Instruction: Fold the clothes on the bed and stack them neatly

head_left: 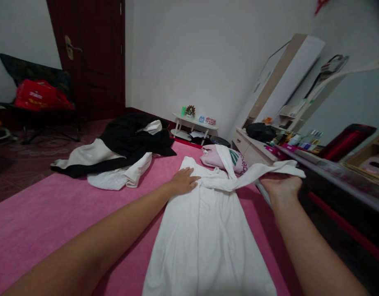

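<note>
Near the right edge of the pink cover point(68, 218), the white garment point(206, 234) looks light, soft, best edge-held; my left hand point(183, 181) spreads flat on it, right hand point(282, 186) palm-up under its strip point(249, 176), grip unclear.

Bedroom in a home; pink-covered bed point(62, 205), cluttered dresser point(243, 144), dark door point(98, 49), folding chair point(35, 68)

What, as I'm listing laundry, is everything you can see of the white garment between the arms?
The white garment looks like soft, creased cloth and lies spread on the pink cover, narrow above, flaring below, its bottom end out of frame. The left hand rests flat near its top; the right hand holds up a long strip of it.
</note>
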